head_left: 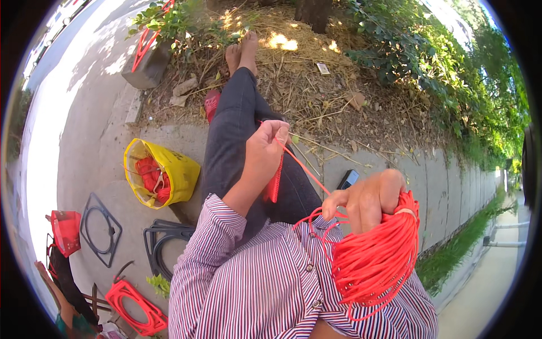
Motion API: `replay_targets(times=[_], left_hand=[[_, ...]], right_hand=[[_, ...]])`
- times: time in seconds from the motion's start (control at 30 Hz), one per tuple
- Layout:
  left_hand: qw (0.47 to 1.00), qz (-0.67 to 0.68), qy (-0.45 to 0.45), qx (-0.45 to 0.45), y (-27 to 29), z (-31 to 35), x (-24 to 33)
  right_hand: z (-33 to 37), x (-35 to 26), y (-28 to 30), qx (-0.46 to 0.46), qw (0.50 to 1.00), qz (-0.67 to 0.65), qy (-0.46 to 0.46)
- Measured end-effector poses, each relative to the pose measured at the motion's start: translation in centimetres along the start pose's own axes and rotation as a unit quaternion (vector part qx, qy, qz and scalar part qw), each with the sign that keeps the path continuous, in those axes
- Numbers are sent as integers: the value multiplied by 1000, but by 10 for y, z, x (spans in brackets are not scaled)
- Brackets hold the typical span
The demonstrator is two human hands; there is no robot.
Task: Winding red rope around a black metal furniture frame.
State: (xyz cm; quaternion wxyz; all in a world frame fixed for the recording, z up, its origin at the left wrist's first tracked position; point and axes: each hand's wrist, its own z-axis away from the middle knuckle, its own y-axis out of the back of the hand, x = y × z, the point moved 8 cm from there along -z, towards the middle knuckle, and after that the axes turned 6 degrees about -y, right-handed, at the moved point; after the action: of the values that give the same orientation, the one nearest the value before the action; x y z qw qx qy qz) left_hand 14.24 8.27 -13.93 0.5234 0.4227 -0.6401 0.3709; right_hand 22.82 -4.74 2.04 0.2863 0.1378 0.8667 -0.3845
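My left hand (pixel 262 152) is closed over my lap, its thumb and fingers pinching a red-orange cord (pixel 307 170). Below that hand hangs a narrow red piece (pixel 274 185), perhaps a woven strip or a flat tool; its upper part is hidden by the hand. The cord runs taut down to my right hand (pixel 367 198), which is curled round the top of a thick hank of the same cord (pixel 377 257). A pale band wraps the hank near its upper edge. Several loose loops hang between the right fingers and my striped shirt.
To the left stands a yellow bucket-like bag (pixel 183 179) with red cord inside. Dark frames with round openings (pixel 101 230) (pixel 164 240) and a red frame (pixel 138 308) lie on the pavement. A phone-like device (pixel 348 179) lies right of my legs. Straw and shrubs (pixel 395 56) are beyond.
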Motion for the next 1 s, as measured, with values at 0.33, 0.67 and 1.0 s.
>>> replay_targets(times=[0.33,0.67,1.0], left_hand=[[947,160,277,-21,0,-10,-52],[923,191,329,-46,-4,-6,-70],[949,148,275,-34,-9,-9,-62]], right_hand=[[38,34,158,132,300,841,-430],[47,69,202,302,770,498,-261],[27,50,182,213,400,876,-163]])
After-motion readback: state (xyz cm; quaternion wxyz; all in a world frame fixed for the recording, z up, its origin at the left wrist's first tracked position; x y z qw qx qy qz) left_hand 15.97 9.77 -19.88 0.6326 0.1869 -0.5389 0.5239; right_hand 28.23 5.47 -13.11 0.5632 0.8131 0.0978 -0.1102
